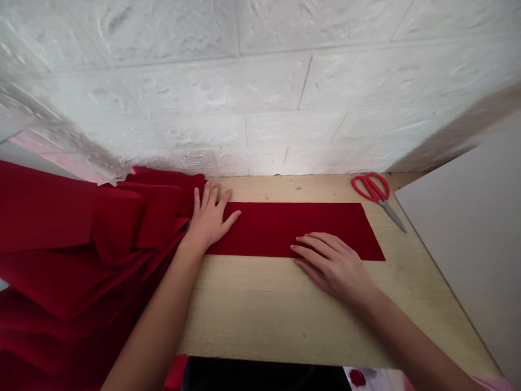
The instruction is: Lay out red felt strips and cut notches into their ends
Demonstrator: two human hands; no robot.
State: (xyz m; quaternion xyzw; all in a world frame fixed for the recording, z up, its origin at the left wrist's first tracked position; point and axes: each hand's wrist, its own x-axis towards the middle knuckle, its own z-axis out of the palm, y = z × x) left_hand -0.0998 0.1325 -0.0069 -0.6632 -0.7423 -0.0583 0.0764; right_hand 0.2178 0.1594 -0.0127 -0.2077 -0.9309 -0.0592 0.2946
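A long rectangular strip of deep red felt (293,231) lies flat on a pale wood-grain worktop (285,315), parallel to the rear wall, with its right end cut at a slant. Its left end meets a large folded mass of the same red felt (81,239), which covers the left side of the worktop and extends past its front edge. The left hand (209,217) rests palm-down on the strip beside that mass, fingers spread, pinching nothing. The right hand (331,266) lies on the strip's front edge near the slanted end, fingers extended and close together, also not gripping. A pair of red-handled steel scissors (372,190) lies near the slanted end, blades directed toward a smooth grey board (459,228) at the right. A white brick-textured wall (244,98) stands behind the worktop.
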